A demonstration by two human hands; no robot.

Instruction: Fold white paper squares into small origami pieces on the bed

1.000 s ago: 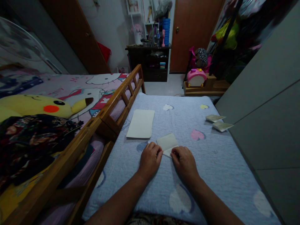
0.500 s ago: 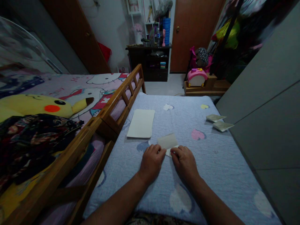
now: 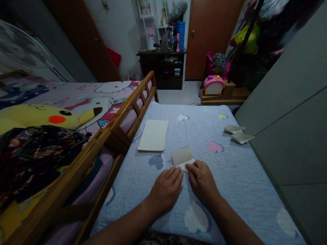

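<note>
A folded sheet of paper (image 3: 182, 156) lies on the blue bedspread (image 3: 250, 183) in front of me, its far flap raised and its near part flat. My left hand (image 3: 166, 189) lies beside its near left corner, fingers stretched out and fingertips touching the edge. At the near right side, my right hand (image 3: 203, 178) has thumb and bent fingers closed on the paper, covering that corner. Farther up on the left rests a stack of blank white paper (image 3: 153, 135). Two folded papers (image 3: 233, 129) stand half unfolded near the right edge of the bed.
A wooden bed rail (image 3: 130, 102) runs along the left, with a yellow plush toy (image 3: 41, 115) and dark patterned cloth (image 3: 43, 144) behind it. A pale cabinet (image 3: 291, 112) borders the right side. Beyond the bed stand a dark shelf unit (image 3: 163, 71) and a pink toy case (image 3: 214, 85).
My left hand has slid slightly toward me and its fingers have straightened. More of the sheet's near left side shows. The right hand keeps its grip on the paper.
</note>
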